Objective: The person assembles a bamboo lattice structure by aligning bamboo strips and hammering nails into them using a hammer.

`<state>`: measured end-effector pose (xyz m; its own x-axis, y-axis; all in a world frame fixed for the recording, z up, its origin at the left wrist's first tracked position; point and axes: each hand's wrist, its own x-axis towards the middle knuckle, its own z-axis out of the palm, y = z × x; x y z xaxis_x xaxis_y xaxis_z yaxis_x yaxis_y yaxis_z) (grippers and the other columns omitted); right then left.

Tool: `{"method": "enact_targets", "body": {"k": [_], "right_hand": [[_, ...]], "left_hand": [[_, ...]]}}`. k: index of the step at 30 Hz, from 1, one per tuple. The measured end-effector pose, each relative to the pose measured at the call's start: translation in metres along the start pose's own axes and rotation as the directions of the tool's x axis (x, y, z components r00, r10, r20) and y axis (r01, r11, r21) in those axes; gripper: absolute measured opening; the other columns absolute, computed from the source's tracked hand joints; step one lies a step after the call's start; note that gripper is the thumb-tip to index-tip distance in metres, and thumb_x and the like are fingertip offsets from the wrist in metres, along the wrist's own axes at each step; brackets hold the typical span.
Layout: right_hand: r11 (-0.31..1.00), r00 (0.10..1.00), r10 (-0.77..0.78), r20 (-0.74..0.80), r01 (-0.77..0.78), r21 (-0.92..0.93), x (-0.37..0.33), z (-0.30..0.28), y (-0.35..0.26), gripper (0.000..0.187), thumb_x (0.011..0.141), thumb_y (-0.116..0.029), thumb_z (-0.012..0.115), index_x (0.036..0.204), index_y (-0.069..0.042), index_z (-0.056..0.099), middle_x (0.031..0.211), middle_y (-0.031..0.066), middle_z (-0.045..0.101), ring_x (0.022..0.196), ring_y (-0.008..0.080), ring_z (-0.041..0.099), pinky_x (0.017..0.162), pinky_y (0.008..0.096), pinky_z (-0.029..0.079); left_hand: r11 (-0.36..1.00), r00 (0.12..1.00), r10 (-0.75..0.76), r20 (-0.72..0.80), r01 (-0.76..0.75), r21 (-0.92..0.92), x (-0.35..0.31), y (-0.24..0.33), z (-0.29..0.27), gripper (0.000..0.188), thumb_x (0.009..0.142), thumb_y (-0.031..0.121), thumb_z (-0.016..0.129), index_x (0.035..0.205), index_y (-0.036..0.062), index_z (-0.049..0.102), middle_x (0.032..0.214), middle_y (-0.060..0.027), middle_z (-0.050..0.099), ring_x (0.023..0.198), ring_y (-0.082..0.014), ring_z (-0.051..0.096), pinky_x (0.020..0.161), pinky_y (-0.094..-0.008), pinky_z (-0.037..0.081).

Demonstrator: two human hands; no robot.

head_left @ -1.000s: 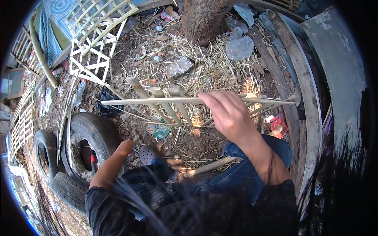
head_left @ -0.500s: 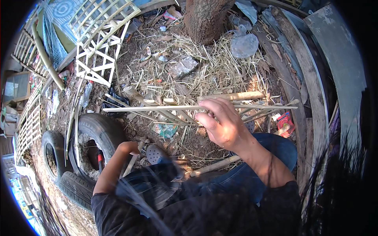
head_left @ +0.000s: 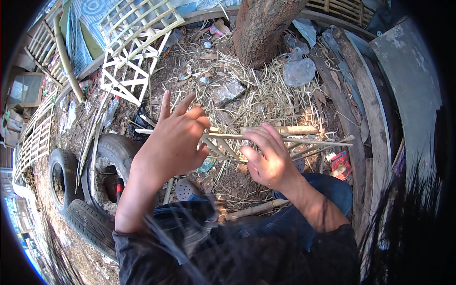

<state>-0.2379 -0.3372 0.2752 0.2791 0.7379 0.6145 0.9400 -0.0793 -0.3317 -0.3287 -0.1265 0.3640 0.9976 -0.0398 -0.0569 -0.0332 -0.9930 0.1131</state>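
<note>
A long, thin bamboo strip [head_left: 313,141] runs across in front of me, roughly level. My right hand [head_left: 270,156] pinches it near its middle between thumb and fingers. Over the strip's left part is my left hand [head_left: 173,137], its fingers spread and its thumb apart from them. That hand covers a stretch of the strip, so contact there cannot be made out. Beneath and behind the strip, several thinner bamboo sticks [head_left: 223,147] lie at angles, partly hidden by my hands. A thicker bamboo pole [head_left: 301,129] lies just beyond.
Old tyres [head_left: 114,147] stand at the left, with a red-and-black handle [head_left: 119,187] in one. White lattice frames [head_left: 126,76] lean at the upper left. A tree trunk [head_left: 261,35] rises from the straw-strewn ground. Wooden planks [head_left: 363,80] line the right; another bamboo piece [head_left: 256,209] lies near my legs.
My left hand has risen from beside the tyre to the strip's left part, its fingers spreading. My right hand keeps hold of the strip. The view has shifted slightly.
</note>
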Motion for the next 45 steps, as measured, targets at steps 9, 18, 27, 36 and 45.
{"method": "enact_targets", "body": {"k": [9,18,27,36,45], "right_hand": [[0.983,0.989,0.102,-0.110,-0.118,-0.142,0.000,-0.046,0.022,0.037,0.074,-0.004,0.068,0.109,-0.008,0.059,0.117,0.0136,0.060,0.116,0.0309,0.058,0.112,0.0568,0.029],[0.870,0.916,0.400,-0.019,-0.386,-0.307,-0.011,-0.078,0.048,0.044,0.078,-0.013,0.073,0.119,-0.007,0.059,0.099,0.0091,0.068,0.100,0.0234,0.064,0.114,0.0524,0.026],[0.878,0.933,0.343,-0.105,-0.358,-0.317,-0.019,-0.069,0.068,0.026,0.081,-0.011,0.071,0.106,-0.007,0.065,0.090,0.0081,0.068,0.095,0.0228,0.063,0.111,0.0509,0.030],[0.867,0.939,0.326,-0.110,-0.343,-0.360,-0.024,-0.062,0.071,0.026,0.082,-0.007,0.069,0.107,-0.005,0.064,0.099,0.0087,0.069,0.104,0.0244,0.062,0.112,0.0507,0.031],[0.896,0.938,0.343,-0.043,-0.340,-0.285,-0.035,-0.060,0.071,0.044,0.080,-0.007,0.069,0.123,-0.006,0.058,0.123,0.0122,0.063,0.125,0.0324,0.051,0.113,0.0511,0.030]], "left_hand": [[0.988,0.981,0.122,-0.148,-0.107,0.111,0.029,0.006,0.021,0.011,0.081,0.006,0.066,0.092,0.0044,0.063,0.096,-0.0084,0.060,0.119,-0.0299,0.054,0.115,-0.0610,0.018],[0.970,0.926,0.208,-0.314,-0.236,-0.055,0.050,0.024,0.030,0.024,0.078,-0.002,0.064,0.101,0.0034,0.061,0.101,-0.0108,0.059,0.112,-0.0296,0.057,0.114,-0.0622,0.023],[0.917,0.975,0.007,-0.222,-0.095,-0.388,0.080,0.029,0.046,0.016,0.084,0.005,0.065,0.099,0.0001,0.066,0.094,-0.0165,0.065,0.095,-0.0333,0.065,0.085,-0.0425,0.050],[0.890,0.967,0.012,-0.254,-0.127,-0.438,0.086,0.016,0.058,0.017,0.086,0.009,0.068,0.099,-0.0021,0.066,0.092,-0.0186,0.069,0.082,-0.0337,0.069,0.074,-0.0382,0.055],[0.914,0.969,0.010,-0.247,-0.110,-0.391,0.086,0.014,0.059,0.018,0.086,0.012,0.068,0.099,-0.0006,0.068,0.091,-0.0186,0.069,0.080,-0.0347,0.068,0.073,-0.0390,0.054]]}}
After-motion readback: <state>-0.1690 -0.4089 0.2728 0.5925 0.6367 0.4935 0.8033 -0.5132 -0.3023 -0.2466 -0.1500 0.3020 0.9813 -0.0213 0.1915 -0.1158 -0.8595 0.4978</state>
